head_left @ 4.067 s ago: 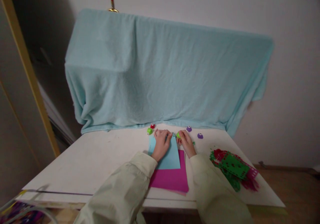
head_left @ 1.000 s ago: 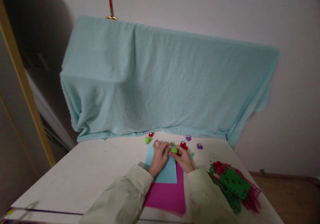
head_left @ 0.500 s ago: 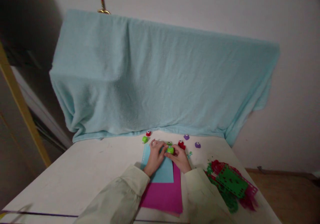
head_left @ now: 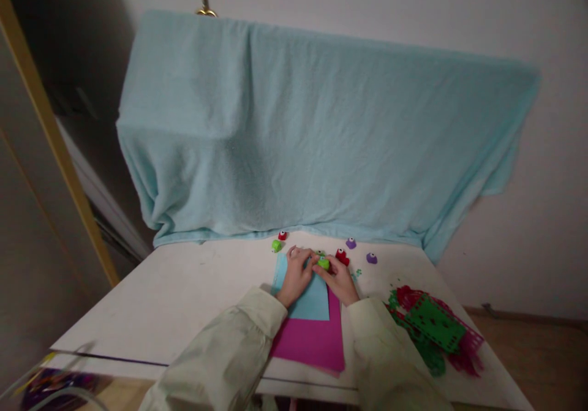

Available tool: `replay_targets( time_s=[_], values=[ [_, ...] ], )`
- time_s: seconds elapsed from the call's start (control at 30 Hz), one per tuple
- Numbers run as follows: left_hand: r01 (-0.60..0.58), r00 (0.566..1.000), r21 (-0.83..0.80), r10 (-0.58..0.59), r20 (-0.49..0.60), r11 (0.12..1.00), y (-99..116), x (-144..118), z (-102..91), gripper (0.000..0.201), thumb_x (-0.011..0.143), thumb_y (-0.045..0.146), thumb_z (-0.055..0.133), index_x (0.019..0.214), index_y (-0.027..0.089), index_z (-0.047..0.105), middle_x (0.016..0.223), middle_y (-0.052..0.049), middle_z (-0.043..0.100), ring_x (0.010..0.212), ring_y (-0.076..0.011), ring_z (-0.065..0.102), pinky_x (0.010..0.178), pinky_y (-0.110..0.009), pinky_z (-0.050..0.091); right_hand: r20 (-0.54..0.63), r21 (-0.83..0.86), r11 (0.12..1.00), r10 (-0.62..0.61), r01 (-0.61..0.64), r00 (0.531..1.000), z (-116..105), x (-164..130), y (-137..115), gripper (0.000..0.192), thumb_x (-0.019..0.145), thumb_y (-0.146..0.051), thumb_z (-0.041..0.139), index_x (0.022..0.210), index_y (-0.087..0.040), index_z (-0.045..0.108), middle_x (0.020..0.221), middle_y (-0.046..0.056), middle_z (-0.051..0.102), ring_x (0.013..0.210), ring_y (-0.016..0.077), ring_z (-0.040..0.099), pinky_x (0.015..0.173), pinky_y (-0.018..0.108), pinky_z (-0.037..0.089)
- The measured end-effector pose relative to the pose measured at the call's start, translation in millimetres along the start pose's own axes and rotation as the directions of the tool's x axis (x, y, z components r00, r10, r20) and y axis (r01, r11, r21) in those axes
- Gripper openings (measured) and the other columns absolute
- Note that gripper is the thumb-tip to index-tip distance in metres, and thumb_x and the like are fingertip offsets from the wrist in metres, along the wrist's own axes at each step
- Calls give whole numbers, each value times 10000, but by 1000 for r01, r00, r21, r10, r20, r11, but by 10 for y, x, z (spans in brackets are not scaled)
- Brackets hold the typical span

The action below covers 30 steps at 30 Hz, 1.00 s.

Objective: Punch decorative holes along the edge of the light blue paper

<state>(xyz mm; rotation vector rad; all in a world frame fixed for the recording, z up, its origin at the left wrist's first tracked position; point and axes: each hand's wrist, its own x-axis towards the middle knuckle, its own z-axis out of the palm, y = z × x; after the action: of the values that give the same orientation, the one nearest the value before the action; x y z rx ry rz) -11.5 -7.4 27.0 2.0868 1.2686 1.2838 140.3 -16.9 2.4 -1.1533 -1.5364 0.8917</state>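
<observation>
Fingers of the right hand (head_left: 339, 280) pinch a green punch (head_left: 323, 263) on blue paper (head_left: 307, 294); left hand (head_left: 295, 276) lies flat, pressing that paper.

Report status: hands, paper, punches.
Left hand flat on blue sheet. Right hand pinching green punch at the sheet's far edge. Red punch close beside, nothing blocking.
</observation>
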Motion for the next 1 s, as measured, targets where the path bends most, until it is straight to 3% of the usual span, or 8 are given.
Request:
replay_targets(
  time_s=[0.2, 0.37, 1.0],
  values=[
    [12, 1000, -29, -12, 7, 999, -16, 5, 19, 199, 903, 305, 434, 803, 231, 589, 810, -7, 628, 887, -185, 540, 1031, -409, 256, -32, 7, 1000, -24, 25, 999, 10, -9, -14, 376, 704, -506, 691, 890, -188, 617, 808, 27, 596, 757, 192, 545, 664, 270, 446],
    [11, 1000, -38, -11, -8, 999, -31, 11, 44, 202, 900, 309, 439, 795, 230, 592, 799, -8, 626, 875, -182, 544, 1016, -403, 278, -28, -14, 1000, -23, 23, 999, 3, -7, -23, 332, 706, -478, 695, 839, -185, 611, 706, 1, 551, 664, 160, 500, 576, 249, 404],
    [17, 1000, -60, -17, -10, 998, -32, 0, 42, 186, 891, 314, 459, 803, 223, 595, 812, -10, 630, 891, -193, 543, 1000, -409, 286, 51, 65, 996, 52, -55, 997, -9, -24, 38, 333, 717, -471, 693, 889, -206, 587, 725, -7, 578, 669, 161, 534, 563, 233, 409]
  ],
)
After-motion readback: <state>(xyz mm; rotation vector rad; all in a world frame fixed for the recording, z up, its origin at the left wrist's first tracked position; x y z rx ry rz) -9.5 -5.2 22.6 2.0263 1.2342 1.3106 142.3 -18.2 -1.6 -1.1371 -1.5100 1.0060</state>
